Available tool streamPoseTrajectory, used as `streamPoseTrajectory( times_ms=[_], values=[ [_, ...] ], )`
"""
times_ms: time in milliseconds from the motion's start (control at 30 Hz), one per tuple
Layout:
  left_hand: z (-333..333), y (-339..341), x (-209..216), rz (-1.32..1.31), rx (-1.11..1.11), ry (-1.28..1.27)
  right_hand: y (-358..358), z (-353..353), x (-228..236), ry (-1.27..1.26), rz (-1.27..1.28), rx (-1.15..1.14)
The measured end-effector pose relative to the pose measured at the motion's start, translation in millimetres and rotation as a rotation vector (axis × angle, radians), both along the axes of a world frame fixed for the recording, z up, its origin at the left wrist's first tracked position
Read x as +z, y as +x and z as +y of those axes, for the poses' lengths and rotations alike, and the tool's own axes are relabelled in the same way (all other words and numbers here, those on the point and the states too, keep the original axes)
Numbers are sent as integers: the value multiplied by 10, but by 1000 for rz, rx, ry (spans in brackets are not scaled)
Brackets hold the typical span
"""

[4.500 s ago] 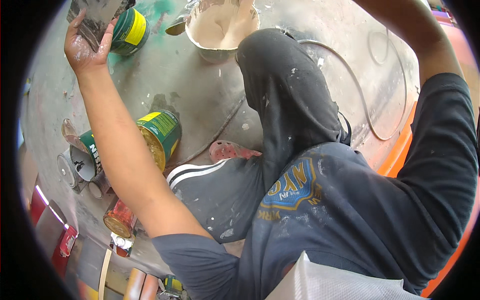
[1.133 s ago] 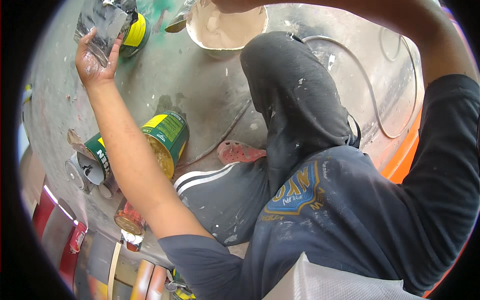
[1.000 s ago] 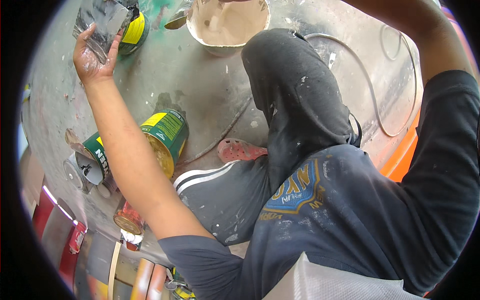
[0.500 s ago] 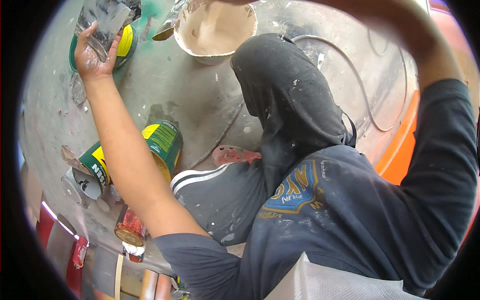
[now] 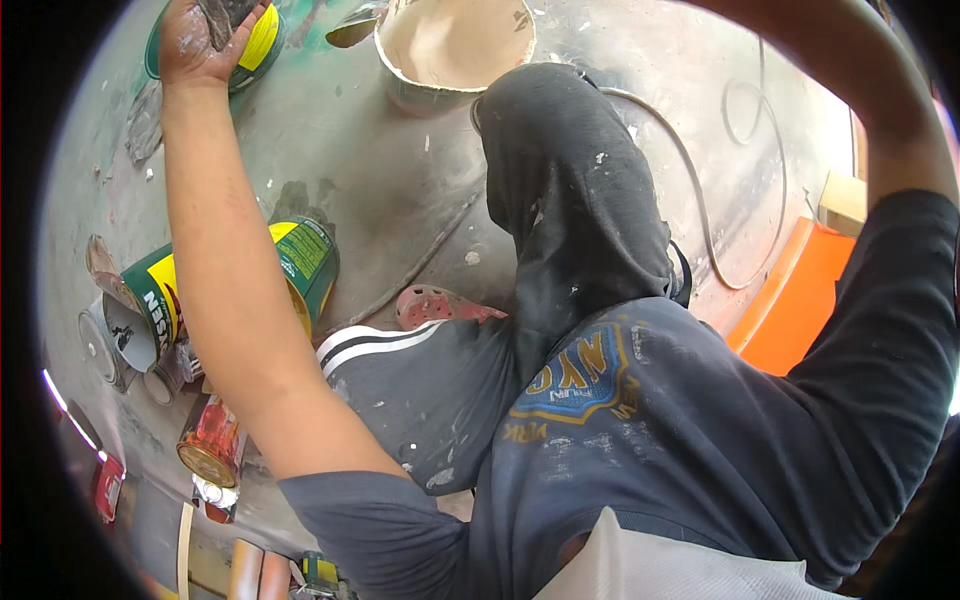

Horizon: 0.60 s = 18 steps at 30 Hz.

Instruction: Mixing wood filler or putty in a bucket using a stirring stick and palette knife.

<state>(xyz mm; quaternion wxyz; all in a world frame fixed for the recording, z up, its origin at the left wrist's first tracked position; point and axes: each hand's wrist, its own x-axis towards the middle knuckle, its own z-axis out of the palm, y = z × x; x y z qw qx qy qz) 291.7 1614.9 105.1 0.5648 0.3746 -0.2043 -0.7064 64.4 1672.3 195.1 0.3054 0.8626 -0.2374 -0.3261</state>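
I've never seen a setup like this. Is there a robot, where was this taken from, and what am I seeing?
No robot: a person works bare-handed. The view comes from a wide camera on that person's head, looking down, so straight edges bend. The left hand holds a dark flat plate, partly out of frame. The right hand is out of view. On the gray surface are a bucket with beige stuff inside, green-and-yellow cans, a reddish can and a thin cable.

A dusty dark-blue shirt (image 5: pixel 660 450) marked by a blue-and-gold badge (image 5: pixel 578 378) is worn with pale-flecked dark trousers (image 5: pixel 585 190), edged on the left by white stripes (image 5: pixel 385 343), and a red clog (image 5: pixel 435 305) pierced with holes.
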Motion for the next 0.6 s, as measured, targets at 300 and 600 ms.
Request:
streamPoseTrajectory(
  times_ms=[300,600],
  values=[
    [-43,545,-199,-123,12,37,401,-360,-803,267,297,189],
    [238,531,-62,-88,93,55,-379,-208,-608,459,-9,-745]
  ],
)
